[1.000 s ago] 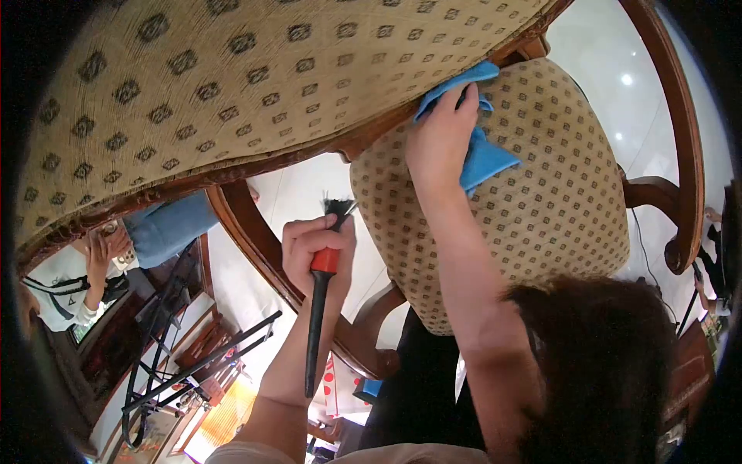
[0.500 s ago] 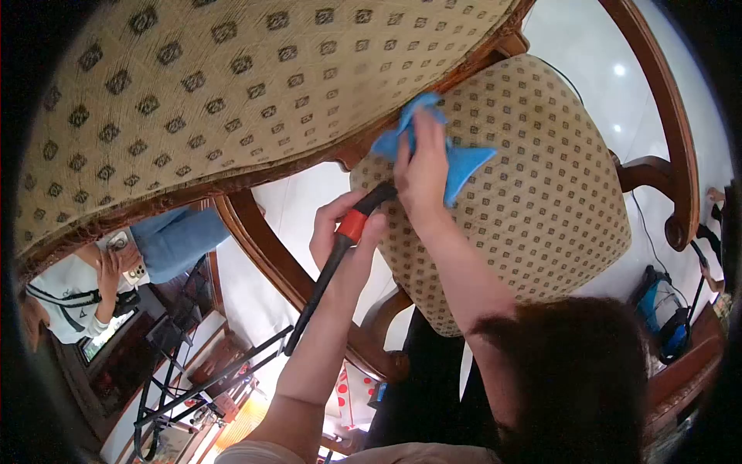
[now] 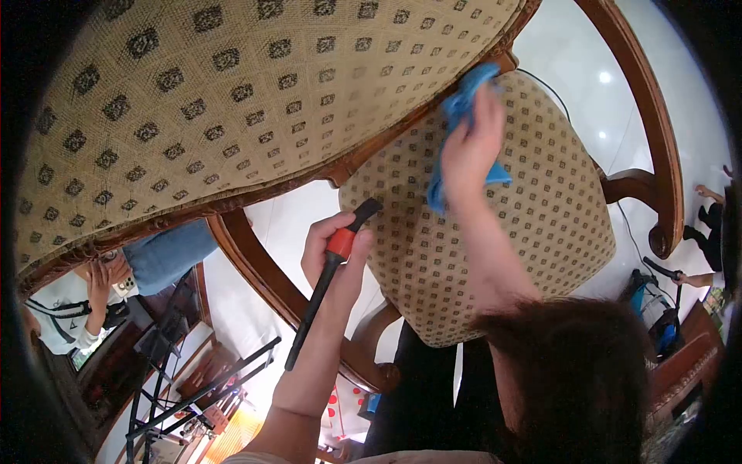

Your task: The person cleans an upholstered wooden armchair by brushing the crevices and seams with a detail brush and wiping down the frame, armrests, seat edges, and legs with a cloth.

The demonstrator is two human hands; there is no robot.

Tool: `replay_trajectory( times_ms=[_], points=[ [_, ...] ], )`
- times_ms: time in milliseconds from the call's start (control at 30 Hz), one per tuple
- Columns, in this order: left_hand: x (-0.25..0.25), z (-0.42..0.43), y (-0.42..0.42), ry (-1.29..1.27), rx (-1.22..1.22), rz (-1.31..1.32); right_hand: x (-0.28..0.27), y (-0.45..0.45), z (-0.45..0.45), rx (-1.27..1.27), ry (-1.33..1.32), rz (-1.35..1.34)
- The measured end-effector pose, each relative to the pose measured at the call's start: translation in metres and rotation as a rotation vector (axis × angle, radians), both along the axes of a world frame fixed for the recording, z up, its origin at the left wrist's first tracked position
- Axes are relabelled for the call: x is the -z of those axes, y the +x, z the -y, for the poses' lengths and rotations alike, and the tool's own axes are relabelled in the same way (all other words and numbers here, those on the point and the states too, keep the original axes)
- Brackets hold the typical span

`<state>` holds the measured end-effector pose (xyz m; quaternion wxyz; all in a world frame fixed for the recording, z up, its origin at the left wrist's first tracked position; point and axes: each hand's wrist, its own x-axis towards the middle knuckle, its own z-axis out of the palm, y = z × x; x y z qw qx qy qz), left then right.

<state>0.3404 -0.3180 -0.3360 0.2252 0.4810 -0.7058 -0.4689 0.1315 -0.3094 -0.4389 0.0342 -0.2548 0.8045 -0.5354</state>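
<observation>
My left hand [image 3: 344, 267] is closed around a brush [image 3: 313, 305] with a long black handle, a red collar and short dark bristles. Its bristle end points up over the near left edge of the patterned chair seat [image 3: 533, 201]; whether it touches the fabric I cannot tell. A crumpled blue cloth [image 3: 459, 108] is under my right hand [image 3: 473, 155], slightly blurred, and its fingers are closed on it. The cloth lies against the rear of the seat, beside the carved wooden rail [image 3: 371, 148] below the upholstered backrest [image 3: 232, 100].
Curved wooden armrests [image 3: 657, 139] flank the seat. Dark hair [image 3: 576, 371] covers part of the lower right. A seated person [image 3: 166, 259] is at the left, near a black metal stand [image 3: 201, 398]. A blue and black bag [image 3: 657, 309] lies at the right, near another person's arm.
My right hand and the blue cloth have moved up and right along the rear of the seat. The brush in my left hand has shifted slightly down and left.
</observation>
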Motion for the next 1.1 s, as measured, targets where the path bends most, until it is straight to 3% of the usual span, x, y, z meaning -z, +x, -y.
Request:
replay_trajectory(
  times_ms=[67,233,433,567,633,733,767,833,867,933,967,1000,1067,1100],
  points=[
    [-0.001,-0.001,0.0,-0.007,0.007,-0.006,-0.008,-0.024,0.015,0.101,0.112,-0.087],
    [-0.007,-0.001,-0.003,0.062,-0.031,-0.008,-0.02,0.0,0.003,-0.081,0.338,-0.052],
    [0.001,-0.004,-0.004,-0.036,-0.046,-0.028,-0.023,-0.017,0.021,-0.037,0.596,-0.112],
    [-0.001,-0.002,-0.006,-0.003,-0.058,-0.043,-0.021,-0.004,-0.005,-0.118,0.55,-0.286],
    [0.004,-0.002,-0.004,-0.008,-0.041,-0.053,-0.047,-0.035,-0.02,-0.227,0.398,0.138],
    [0.014,-0.001,-0.001,-0.041,-0.007,-0.056,-0.023,-0.075,-0.01,0.159,-0.222,0.662],
    [0.015,-0.001,-0.001,-0.057,0.026,-0.062,-0.012,-0.078,-0.005,0.162,-0.223,0.672],
    [0.016,-0.003,-0.001,0.013,0.014,-0.061,0.008,-0.078,-0.002,0.084,-0.029,0.119],
    [0.016,-0.005,-0.003,0.085,-0.006,-0.07,0.017,-0.082,-0.008,0.084,-0.029,0.124],
    [0.015,-0.006,-0.025,0.089,-0.116,-0.067,0.025,-0.094,-0.023,-0.186,-0.119,0.639],
    [0.017,-0.008,-0.039,0.094,-0.227,-0.067,0.023,-0.1,-0.034,-0.14,-0.191,0.991],
    [0.026,-0.008,-0.057,0.091,-0.234,-0.06,0.02,-0.107,-0.044,-0.146,-0.19,0.999],
    [0.051,-0.005,-0.103,-0.273,-0.19,-0.068,0.021,-0.124,-0.063,-0.422,-0.896,1.583],
    [0.044,-0.004,-0.133,-0.366,-0.14,-0.046,0.034,-0.129,-0.065,-0.792,-1.144,1.595]
  ],
)
